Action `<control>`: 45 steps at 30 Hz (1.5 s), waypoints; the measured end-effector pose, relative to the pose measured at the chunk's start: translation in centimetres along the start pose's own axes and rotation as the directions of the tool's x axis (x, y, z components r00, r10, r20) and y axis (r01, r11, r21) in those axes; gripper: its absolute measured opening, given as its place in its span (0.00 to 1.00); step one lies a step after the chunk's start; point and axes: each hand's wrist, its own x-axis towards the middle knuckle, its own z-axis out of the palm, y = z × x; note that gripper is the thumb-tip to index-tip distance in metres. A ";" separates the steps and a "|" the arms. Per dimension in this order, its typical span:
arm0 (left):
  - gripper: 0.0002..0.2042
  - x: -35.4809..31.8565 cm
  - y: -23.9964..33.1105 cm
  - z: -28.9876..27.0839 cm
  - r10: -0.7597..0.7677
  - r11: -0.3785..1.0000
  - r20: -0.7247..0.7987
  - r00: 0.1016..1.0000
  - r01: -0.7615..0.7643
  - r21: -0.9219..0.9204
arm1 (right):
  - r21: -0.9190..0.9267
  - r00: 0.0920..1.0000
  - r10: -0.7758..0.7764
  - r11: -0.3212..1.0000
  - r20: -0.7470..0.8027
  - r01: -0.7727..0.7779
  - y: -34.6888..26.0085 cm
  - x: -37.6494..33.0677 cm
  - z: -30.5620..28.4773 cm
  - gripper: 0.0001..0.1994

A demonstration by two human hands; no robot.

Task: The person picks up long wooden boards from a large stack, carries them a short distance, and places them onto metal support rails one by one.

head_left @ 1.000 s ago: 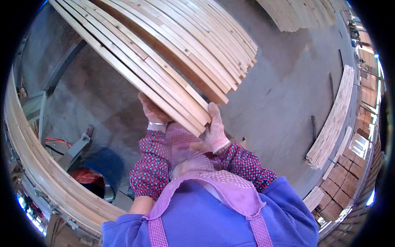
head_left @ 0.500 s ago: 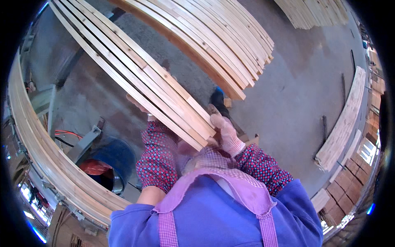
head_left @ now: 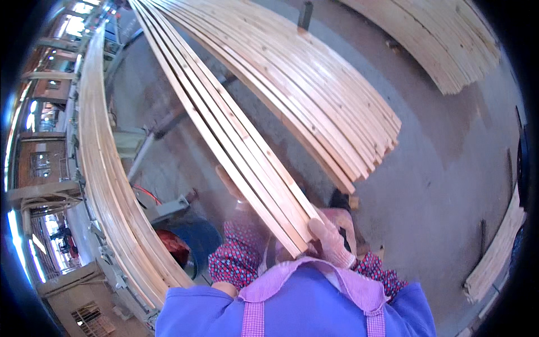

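Several long, pale wooden strips point(head_left: 247, 146) lie side by side in my hands, running from my front toward the far left. My right hand point(head_left: 331, 242), in a light work glove, is closed on their near ends from the right side. At the left edge of the bundle is my left hand point(head_left: 229, 182), holding the strips from the side and underneath. Most of its fingers are hidden by the wood. The near ends sit close to my chest, slightly staggered.
A broad stack of wooden strips point(head_left: 337, 106) lies just beyond on the right, with another stack point(head_left: 443, 45) at the far right. Long boards point(head_left: 106, 168) run along the left, beside a blue barrel point(head_left: 205, 238). More planks point(head_left: 497, 247) lie on the floor at right.
The view has tilted up and turned, so the stacks and boards sit differently in it. Both hands still hold the strips, whose near ends now appear lower and further right.
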 end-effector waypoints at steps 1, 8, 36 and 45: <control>0.38 -0.3 0.0 0.8 0.004 1.000 0.002 1.000 -0.004 0.014 | 0.002 0.999 -0.045 0.999 0.016 0.045 -0.3 -0.2 0.1 0.27; 0.35 -2.2 1.1 0.3 0.083 0.988 -0.162 0.983 -0.059 0.145 | -0.322 0.991 -0.055 0.942 0.120 0.092 -3.1 -2.1 0.9 0.26; 0.37 12.8 -13.7 23.1 0.045 0.784 -0.115 0.992 0.037 0.620 | 0.375 0.949 0.044 0.912 0.311 -0.166 -22.1 -0.8 -10.6 0.30; 0.33 25.1 -33.6 33.2 0.109 0.724 -0.057 0.992 -0.040 0.689 | 0.360 0.890 -0.049 0.924 0.453 -0.132 -44.3 -3.3 -25.1 0.29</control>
